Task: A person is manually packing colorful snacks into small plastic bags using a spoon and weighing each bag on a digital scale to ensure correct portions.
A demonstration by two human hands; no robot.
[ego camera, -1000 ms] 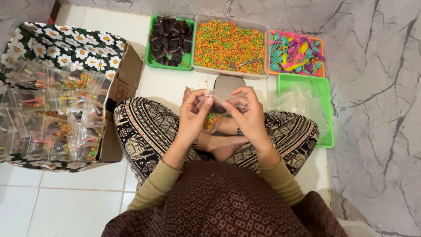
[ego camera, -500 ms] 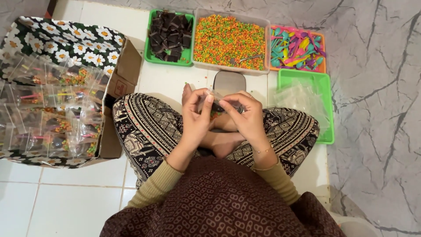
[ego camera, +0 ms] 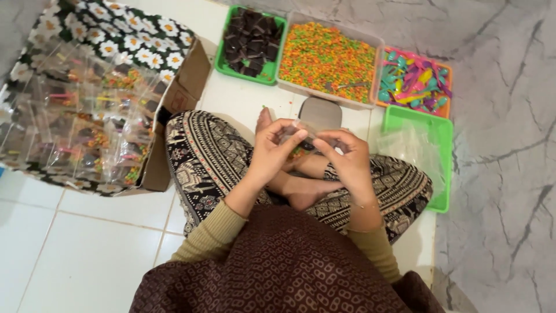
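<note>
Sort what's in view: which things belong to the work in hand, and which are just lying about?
In use: small clear bag pinched by left hand and right hand; tray of coloured sprinkles; dark chocolate pieces; plastic spoons; empty bags; box of filled bags.

Lying about: grey scale.

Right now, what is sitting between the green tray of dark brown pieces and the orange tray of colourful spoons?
In the head view, a clear tub heaped with tiny orange, green and yellow bits sits between the green tray and the orange tray, close against both.
</note>
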